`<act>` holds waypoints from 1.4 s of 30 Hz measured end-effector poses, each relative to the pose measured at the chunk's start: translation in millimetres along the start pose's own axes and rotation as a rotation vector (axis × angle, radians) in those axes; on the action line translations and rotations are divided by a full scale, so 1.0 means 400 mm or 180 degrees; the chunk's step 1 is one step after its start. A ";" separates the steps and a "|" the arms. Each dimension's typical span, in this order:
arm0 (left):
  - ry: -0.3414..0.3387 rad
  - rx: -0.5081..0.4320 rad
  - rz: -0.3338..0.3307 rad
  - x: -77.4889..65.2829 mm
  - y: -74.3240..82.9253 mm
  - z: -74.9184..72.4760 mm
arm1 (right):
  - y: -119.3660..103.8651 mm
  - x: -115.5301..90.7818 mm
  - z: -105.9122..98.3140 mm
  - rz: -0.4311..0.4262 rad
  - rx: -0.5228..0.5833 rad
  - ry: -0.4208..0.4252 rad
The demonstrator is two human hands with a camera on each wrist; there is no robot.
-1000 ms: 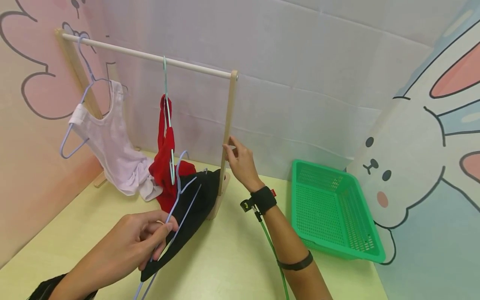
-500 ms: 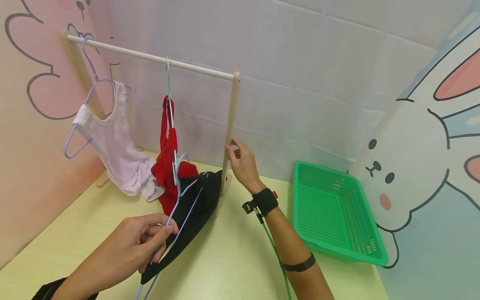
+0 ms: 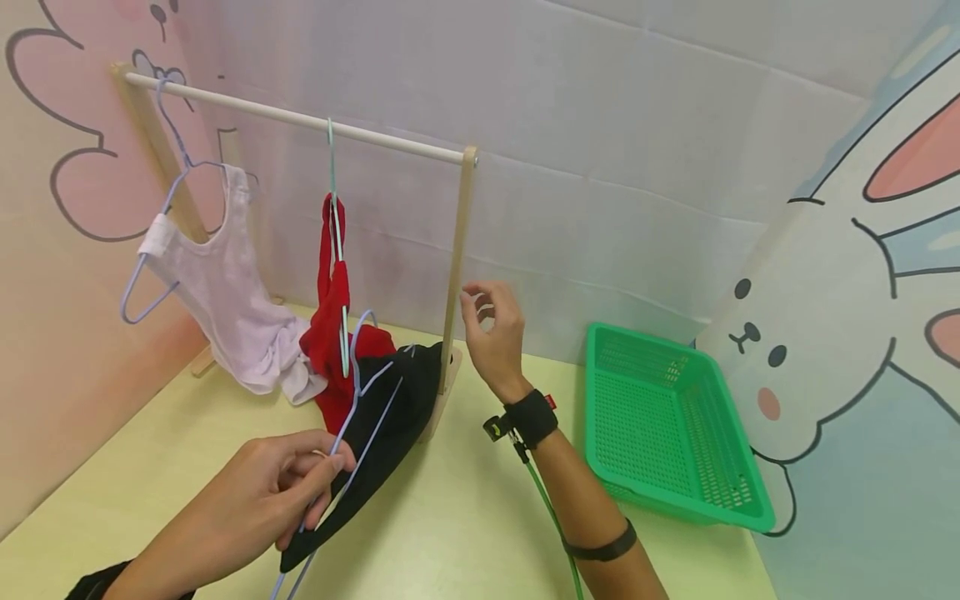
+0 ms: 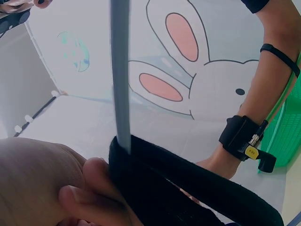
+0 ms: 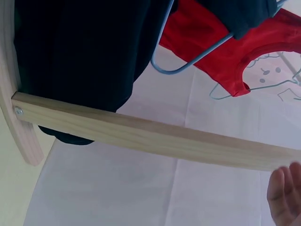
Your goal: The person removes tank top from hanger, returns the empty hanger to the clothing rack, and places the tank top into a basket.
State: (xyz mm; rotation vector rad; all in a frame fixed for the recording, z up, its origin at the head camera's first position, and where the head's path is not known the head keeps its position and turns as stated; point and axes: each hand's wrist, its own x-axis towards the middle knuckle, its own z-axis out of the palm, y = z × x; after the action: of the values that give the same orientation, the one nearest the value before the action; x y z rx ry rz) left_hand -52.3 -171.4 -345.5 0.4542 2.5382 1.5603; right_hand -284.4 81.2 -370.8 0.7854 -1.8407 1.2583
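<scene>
My left hand (image 3: 262, 492) pinches a lavender hanger (image 4: 121, 70) between thumb and fingers. A black garment (image 3: 397, 417) hangs on that hanger, one strap looped over its near end beside my fingers in the left wrist view. Its far part reaches the foot of the wooden rack post (image 3: 458, 250). My right hand (image 3: 497, 333) is held just right of that post, fingers loosely bent and holding nothing. Behind the black garment, a red top (image 3: 326, 321) hangs from the rod on a mint hanger (image 3: 332, 162).
At the rack's left end a white tank top (image 3: 225, 279) hangs from the white rod (image 3: 390, 141) on another lavender hanger (image 3: 174, 133), its hem gathered on the table (image 3: 465, 533). A green plastic basket (image 3: 652, 425) stands to the right. Fabric walls close in the sides and back.
My right hand has come off the rack post and shifted slightly right. The left hand keeps its hold on the hanger, and the garments stay much as they were.
</scene>
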 end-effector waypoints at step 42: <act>-0.0082 -0.0046 0.0075 -0.004 -0.019 -0.003 | -0.059 -0.054 0.034 0.0242 0.0471 -0.2626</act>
State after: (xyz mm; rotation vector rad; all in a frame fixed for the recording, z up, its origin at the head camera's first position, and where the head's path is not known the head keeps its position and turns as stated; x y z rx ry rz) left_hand -52.5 -176.0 -351.9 0.5011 2.5101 1.5692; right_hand -257.0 62.4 -381.0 1.4870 -2.4407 1.2188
